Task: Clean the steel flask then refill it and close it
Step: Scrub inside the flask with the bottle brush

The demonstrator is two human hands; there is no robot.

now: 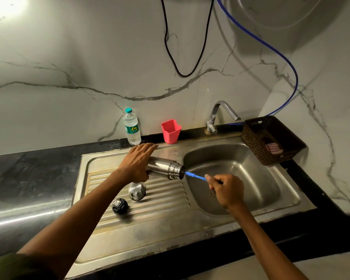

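Your left hand (138,161) grips the steel flask (166,168) sideways; your right hand (225,188) pinches the blue brush handle (196,176). Wet steel likely slips: hold mid-body.

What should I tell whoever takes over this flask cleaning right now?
Left hand grips the flask, held sideways with its mouth over the sink.
Right hand pinches the blue brush, whose head is inside the flask.
Steel cup and black stopper lie on the drainboard; water bottle stands by the wall.
Done: flask opened, scrubbing under way.
Left: finish the scrub, likely rinse, refill, close.
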